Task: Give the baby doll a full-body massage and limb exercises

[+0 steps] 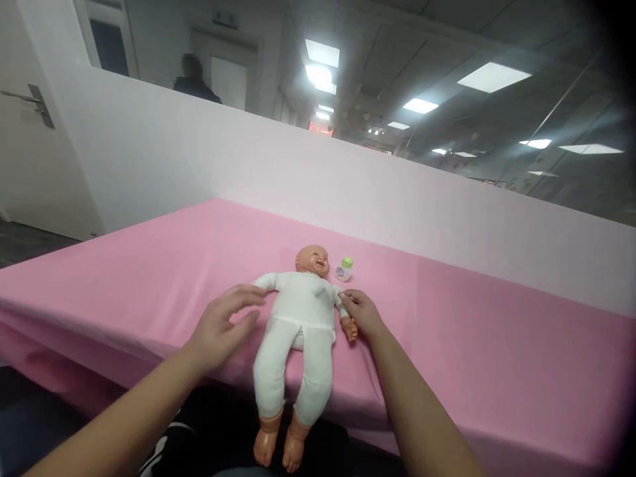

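Note:
A baby doll with a white cloth body lies on its back, head toward the wall and feet past the table's front edge. My left hand is beside the doll's arm at the left of the picture, fingers spread and holding nothing; it covers that arm's end. At the other side, my right hand pinches the white sleeve of the doll's other arm above its bare plastic hand. Close to the doll's head stands a small clear bottle with a green cap.
Pink cloth covers the table, its edge hanging at the front. A low white wall runs behind, with glass above it. Beyond the glass is a person. A door with a handle is at the far left.

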`<state>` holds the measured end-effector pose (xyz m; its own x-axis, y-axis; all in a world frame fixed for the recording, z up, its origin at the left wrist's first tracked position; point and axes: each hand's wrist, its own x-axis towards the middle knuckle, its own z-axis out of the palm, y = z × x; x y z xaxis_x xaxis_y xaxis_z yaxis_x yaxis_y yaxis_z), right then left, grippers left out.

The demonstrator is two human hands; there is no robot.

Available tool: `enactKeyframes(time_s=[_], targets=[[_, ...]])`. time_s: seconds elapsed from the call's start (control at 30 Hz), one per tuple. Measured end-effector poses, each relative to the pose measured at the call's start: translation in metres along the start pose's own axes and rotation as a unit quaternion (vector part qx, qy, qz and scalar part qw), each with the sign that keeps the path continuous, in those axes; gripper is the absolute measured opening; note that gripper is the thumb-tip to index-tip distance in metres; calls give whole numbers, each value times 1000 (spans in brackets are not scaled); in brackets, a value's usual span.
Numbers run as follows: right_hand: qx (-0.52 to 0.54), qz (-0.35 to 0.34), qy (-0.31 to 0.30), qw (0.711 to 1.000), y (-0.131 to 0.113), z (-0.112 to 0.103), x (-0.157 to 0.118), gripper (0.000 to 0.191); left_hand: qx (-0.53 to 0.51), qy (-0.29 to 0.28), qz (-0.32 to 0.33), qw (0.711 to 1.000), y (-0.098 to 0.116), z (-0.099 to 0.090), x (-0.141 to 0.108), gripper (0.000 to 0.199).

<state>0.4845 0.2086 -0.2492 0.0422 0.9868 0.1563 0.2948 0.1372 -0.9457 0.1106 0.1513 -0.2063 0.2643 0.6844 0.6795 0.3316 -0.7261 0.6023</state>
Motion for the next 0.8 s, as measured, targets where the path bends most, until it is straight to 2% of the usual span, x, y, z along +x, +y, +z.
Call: enactKeyframes(time_s=[0.07, 0.1, 0.2, 0.27, 0.37, 0.47, 0.53, 0.7, 0.8], targets=[[-17, 1, 20, 1000, -2, -7, 1, 38, 41, -49, 30, 998, 11, 6, -36, 27], [-14, 10, 10, 1000, -3, -11, 0, 38, 60, -65, 39, 995, 14, 11, -53, 34], [15, 46, -67, 997, -8, -23, -5, 37, 125, -107, 91, 982, 16, 24, -94, 58], [7, 71, -107, 992, -10, -29, -9, 36, 192, -135, 105, 967, 15, 32, -111, 67], [-38, 93, -111, 989, -12, -32, -12, 37, 267, -129, 129, 946, 12, 44, -118, 70], [-41, 112, -96, 988, -13, -29, -11, 36, 275, -79, 137, 948, 8, 55, -112, 70], [-13, 142, -107, 984, -14, -27, -10, 37, 264, -54, 131, 954, 7, 61, -108, 70], [57, 193, -172, 964, -15, -35, -12, 45, 172, -39, 144, 974, 13, 64, -109, 69], [127, 194, -164, 959, -12, -37, -14, 43, 71, 4, 81, 994, 21, 61, -109, 72]])
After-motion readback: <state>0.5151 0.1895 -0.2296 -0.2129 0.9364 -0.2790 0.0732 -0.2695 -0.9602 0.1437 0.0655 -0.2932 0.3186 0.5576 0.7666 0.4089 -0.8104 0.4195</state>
